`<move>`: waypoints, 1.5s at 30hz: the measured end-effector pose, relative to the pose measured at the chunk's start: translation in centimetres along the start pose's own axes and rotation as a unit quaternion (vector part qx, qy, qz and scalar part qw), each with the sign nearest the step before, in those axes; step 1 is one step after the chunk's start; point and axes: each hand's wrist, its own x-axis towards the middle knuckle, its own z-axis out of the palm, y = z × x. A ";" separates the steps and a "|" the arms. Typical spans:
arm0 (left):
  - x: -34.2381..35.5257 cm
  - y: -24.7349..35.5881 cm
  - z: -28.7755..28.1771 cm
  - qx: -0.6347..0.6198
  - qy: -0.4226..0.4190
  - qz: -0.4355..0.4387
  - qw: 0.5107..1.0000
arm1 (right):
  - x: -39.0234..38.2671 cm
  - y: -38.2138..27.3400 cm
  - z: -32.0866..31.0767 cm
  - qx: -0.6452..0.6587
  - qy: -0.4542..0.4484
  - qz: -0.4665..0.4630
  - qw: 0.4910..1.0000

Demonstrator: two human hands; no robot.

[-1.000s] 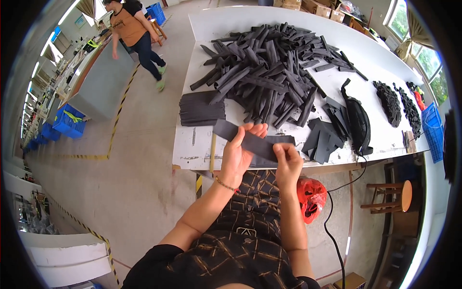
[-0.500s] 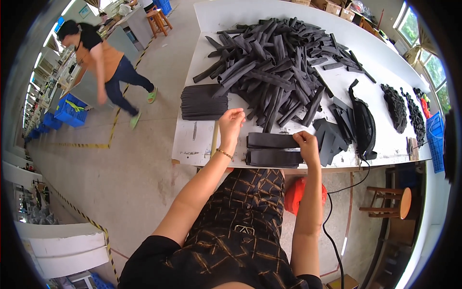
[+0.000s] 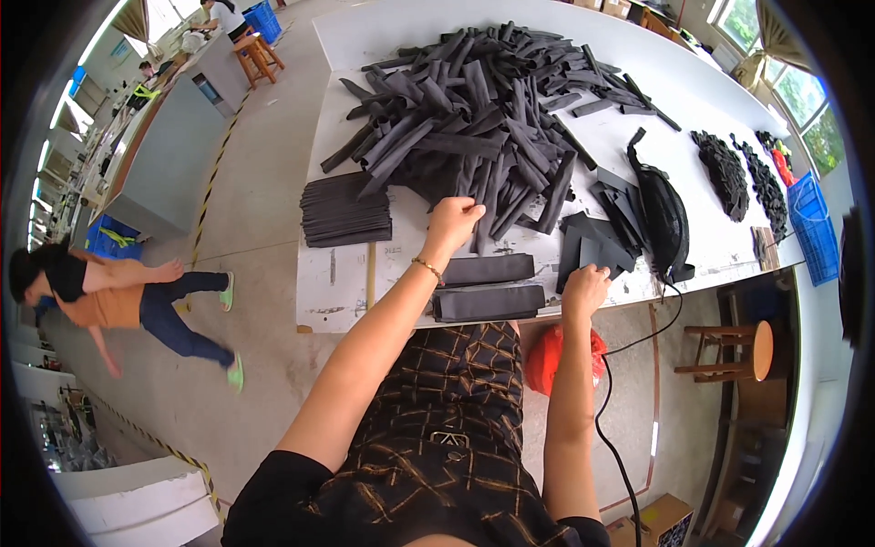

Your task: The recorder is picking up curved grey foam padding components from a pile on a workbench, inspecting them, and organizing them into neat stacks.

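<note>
My left hand (image 3: 453, 223) is closed at the near edge of a heap of black fabric strips (image 3: 456, 141), its fingertips pinched against one strip. My right hand (image 3: 586, 289) has its fingers together on the near edge of some flat black pieces (image 3: 594, 244). Whether it has lifted one cannot be made out. Between the hands, two flat, folded black strips (image 3: 489, 303) lie one behind the other at the table's front; my left wrist covers part of them. Left of the heap sits a neat stack of black strips (image 3: 346, 211).
A black bag-like piece (image 3: 663, 214) lies right of the flat pieces. Further right are bundles of small black parts (image 3: 722, 173) and a blue basket (image 3: 813, 228). A red bag (image 3: 556, 360) and a wooden stool (image 3: 729, 353) stand below the table. Another person (image 3: 146, 301) walks at the left.
My left hand has come down to the heap's near edge. My right hand has left the folded strips and moved right to the flat pieces. The other person has walked nearer on the left.
</note>
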 end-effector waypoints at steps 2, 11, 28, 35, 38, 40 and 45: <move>-0.3 1.3 -0.6 -0.045 -0.032 -0.003 0.998 | -0.3 0.6 0.1 0.004 0.006 -0.023 1.000; -6.2 2.8 -4.1 -0.122 0.042 0.109 0.986 | -1.7 1.6 -1.4 0.148 0.019 -0.092 0.984; -11.0 1.5 -6.1 -0.612 -0.174 -0.143 0.758 | -6.8 -3.0 -13.8 0.420 0.111 -0.329 0.838; -12.4 0.6 -3.9 -0.617 -0.098 -0.100 0.774 | -9.2 -6.2 -16.0 0.328 0.095 -0.456 0.822; -12.2 -0.1 -4.0 -0.636 -0.092 -0.168 0.747 | -10.2 -7.5 -16.5 0.308 0.081 -0.479 0.818; -12.4 0.0 -4.2 -0.622 -0.071 -0.168 0.762 | -10.6 -7.7 -16.5 0.376 0.013 -0.462 0.803; -13.0 1.9 -4.9 -0.626 -0.036 -0.193 0.755 | -10.0 -8.1 -15.5 0.523 -0.133 -0.403 0.739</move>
